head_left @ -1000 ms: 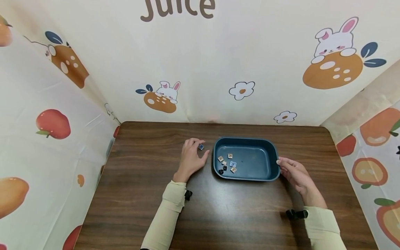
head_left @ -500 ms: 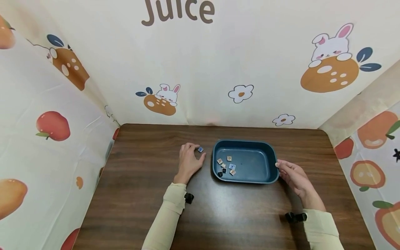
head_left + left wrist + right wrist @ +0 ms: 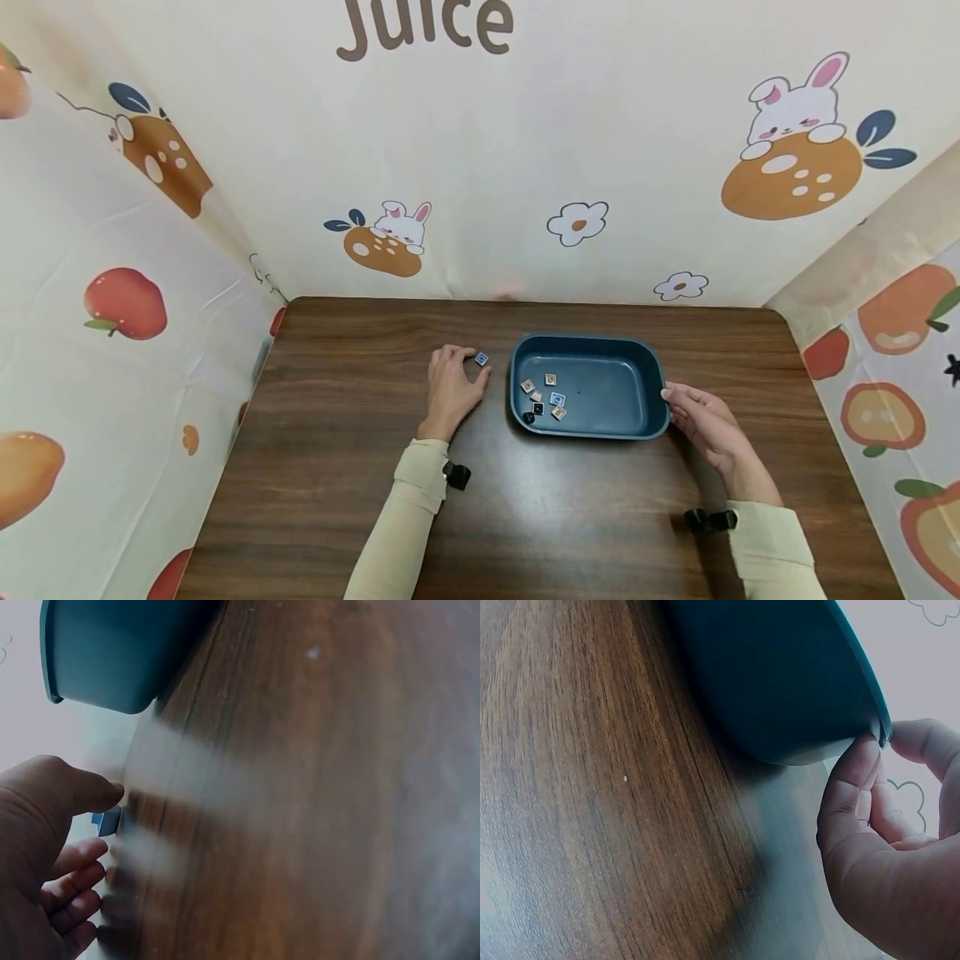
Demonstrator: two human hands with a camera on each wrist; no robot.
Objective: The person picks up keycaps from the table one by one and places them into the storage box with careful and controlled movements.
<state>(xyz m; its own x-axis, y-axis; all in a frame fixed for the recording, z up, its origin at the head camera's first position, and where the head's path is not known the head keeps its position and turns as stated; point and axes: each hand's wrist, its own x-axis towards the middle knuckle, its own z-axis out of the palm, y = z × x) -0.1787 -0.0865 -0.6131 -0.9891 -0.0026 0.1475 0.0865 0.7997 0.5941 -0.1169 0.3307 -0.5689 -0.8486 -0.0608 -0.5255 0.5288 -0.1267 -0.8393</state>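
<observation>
My left hand [image 3: 452, 390] is over the table left of the tray, thumb and forefinger spread apart. Just past its fingertips lies a small blue square piece [image 3: 482, 358] with a pale border. In the left wrist view this blue piece [image 3: 107, 821] shows between thumb and fingers, with a gap on either side. My right hand [image 3: 712, 425] pinches the right end of the dark teal tray [image 3: 611, 392]. Thumb and finger grip its rim [image 3: 883, 724] in the right wrist view. Several small square pieces, beige, blue and black, lie in the tray's left part, including a black one [image 3: 537, 408].
The brown wooden table [image 3: 360, 367] ends at a white patterned curtain [image 3: 480, 167] at the back, with more printed cloth at both sides. Table surface extends left of my left hand and in front of the tray.
My left hand has drawn slightly left, away from the blue piece, which shows more fully. The right hand keeps its grip on the tray. The head view has tilted a little.
</observation>
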